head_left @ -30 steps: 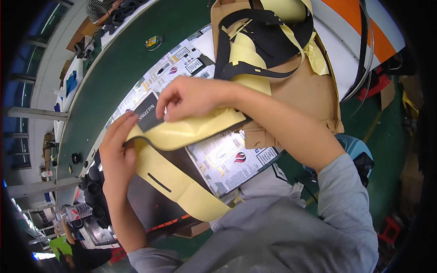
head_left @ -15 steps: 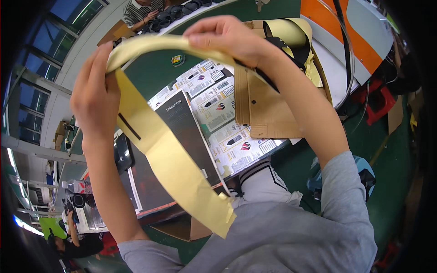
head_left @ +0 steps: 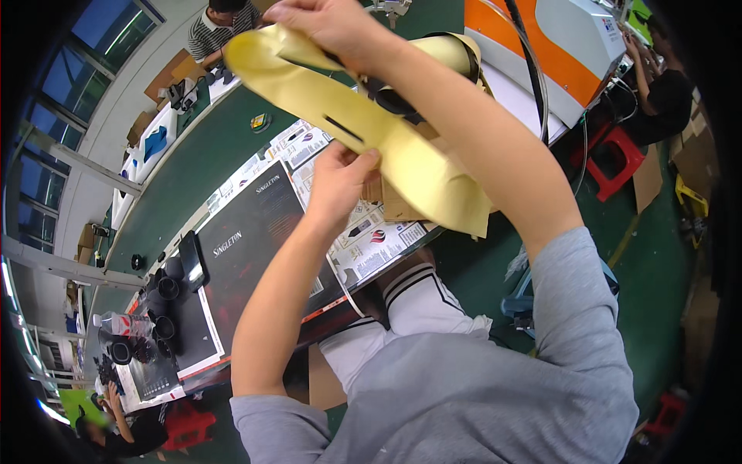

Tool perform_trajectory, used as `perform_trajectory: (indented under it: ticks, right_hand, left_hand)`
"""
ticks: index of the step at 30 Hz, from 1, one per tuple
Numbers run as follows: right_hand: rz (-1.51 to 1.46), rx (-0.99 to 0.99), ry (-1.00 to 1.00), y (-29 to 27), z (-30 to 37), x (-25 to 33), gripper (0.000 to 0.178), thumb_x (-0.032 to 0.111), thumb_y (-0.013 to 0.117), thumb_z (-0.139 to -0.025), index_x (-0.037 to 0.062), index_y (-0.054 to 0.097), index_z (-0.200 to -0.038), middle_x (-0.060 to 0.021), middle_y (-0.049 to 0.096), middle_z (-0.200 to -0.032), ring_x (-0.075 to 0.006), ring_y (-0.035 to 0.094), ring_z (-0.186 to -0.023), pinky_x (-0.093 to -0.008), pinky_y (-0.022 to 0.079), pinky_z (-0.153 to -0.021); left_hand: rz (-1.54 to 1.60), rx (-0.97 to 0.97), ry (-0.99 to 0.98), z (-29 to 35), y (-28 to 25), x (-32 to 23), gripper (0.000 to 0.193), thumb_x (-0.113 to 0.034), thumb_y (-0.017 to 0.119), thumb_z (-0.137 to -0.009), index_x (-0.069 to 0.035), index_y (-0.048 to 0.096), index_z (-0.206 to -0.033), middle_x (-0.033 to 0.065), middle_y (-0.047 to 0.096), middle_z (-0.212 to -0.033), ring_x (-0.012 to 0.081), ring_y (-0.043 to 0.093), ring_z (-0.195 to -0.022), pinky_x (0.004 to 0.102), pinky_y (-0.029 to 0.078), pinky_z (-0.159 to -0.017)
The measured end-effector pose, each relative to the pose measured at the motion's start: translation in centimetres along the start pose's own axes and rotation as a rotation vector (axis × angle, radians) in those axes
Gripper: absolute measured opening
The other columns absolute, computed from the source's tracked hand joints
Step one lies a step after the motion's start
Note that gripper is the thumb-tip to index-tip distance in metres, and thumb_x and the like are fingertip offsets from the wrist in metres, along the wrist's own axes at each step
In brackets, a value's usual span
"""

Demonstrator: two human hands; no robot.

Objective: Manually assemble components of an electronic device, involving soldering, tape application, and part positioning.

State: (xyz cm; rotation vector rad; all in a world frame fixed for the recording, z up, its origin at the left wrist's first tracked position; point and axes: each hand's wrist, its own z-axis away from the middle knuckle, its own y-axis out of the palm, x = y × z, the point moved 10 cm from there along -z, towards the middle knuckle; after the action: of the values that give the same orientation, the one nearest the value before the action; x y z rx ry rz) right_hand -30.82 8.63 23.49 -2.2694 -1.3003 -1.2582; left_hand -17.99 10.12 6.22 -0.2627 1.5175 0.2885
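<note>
A long, pale yellow strip [head_left: 301, 91] with a dark slit is stretched across the space above the table, looped over at its far left end. My right hand [head_left: 328, 27] is closed on the strip near that loop. With thumb and fingers, my left hand [head_left: 340, 179] pinches the strip's lower edge just past the slit. The strip's other end hangs toward the right, past my right forearm. Behind it, a cardboard box [head_left: 384, 203] is partly hidden, and a yellow roll with a black inner side [head_left: 448, 56] lies there.
Black printed boards [head_left: 251, 247] and printed sheets [head_left: 363, 251] cover the near table. A phone [head_left: 192, 259], black cup-shaped parts [head_left: 164, 290] and a plastic bottle [head_left: 127, 323] lie left. An orange-and-white machine [head_left: 533, 54] and a red stool [head_left: 614, 166] are right. Other people sit nearby.
My left hand has moved right and down along the strip, to beside the slit. My right hand has moved up and left. The strip's free end has swung from near my lap to the right.
</note>
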Motion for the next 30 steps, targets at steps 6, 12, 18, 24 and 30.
perform_trajectory:
  ticks: [6,12,18,24,30]
  right_hand:
    - [0.269,0.291,-0.049,8.4,2.6,-0.7,0.027,0.026,0.071,-0.085,0.0023,0.073,-0.098,-0.0085,0.072,-0.085,-0.0115,0.063,-0.078,-0.0286,0.051,-0.075]
    - [0.394,0.461,0.113,12.5,4.6,-4.5,0.027,0.024,0.068,-0.084,0.0012,0.072,-0.099,-0.0102,0.072,-0.088,-0.0153,0.065,-0.079,-0.0291,0.051,-0.076]
    - [0.505,0.513,0.144,14.0,5.4,-6.1,0.026,0.024,0.066,-0.084,0.0033,0.073,-0.098,-0.0113,0.072,-0.088,-0.0174,0.067,-0.08,-0.0309,0.052,-0.076]
    - [0.642,0.655,0.107,15.1,11.6,-11.2,0.023,0.02,0.061,-0.089,0.0023,0.068,-0.103,-0.0145,0.071,-0.093,-0.0252,0.067,-0.086,-0.0338,0.051,-0.08]
    - [0.628,0.735,0.038,15.1,17.6,-15.2,0.022,0.015,0.055,-0.091,0.0013,0.066,-0.105,-0.0183,0.068,-0.098,-0.0351,0.064,-0.094,-0.0406,0.051,-0.082]
  left_hand:
    - [0.143,-0.083,0.036,0.9,0.2,0.0,0.028,-0.012,0.064,-0.092,-0.001,0.058,-0.117,0.008,0.064,-0.112,0.0193,0.064,-0.097,0.0336,0.055,-0.079]
    - [0.126,-0.522,-0.019,0.7,-4.2,4.7,0.021,-0.01,0.066,-0.09,0.003,0.06,-0.105,0.0092,0.064,-0.098,0.019,0.065,-0.08,0.0309,0.055,-0.06]
    - [0.148,-0.46,0.089,-2.3,-6.0,7.8,0.024,-0.005,0.065,-0.088,0.003,0.058,-0.11,0.0107,0.062,-0.105,0.0177,0.063,-0.086,0.0302,0.056,-0.066]
    - [0.33,0.152,-0.399,6.1,1.1,7.7,0.036,-0.012,0.06,-0.093,0.009,0.053,-0.121,0.0121,0.063,-0.108,0.0154,0.065,-0.084,0.0268,0.056,-0.066]
    - [-0.602,0.306,0.15,13.5,-4.4,0.0,0.024,-0.01,0.059,-0.089,-0.001,0.065,-0.11,0.0115,0.069,-0.089,0.0217,0.067,-0.073,0.0346,0.056,-0.065]
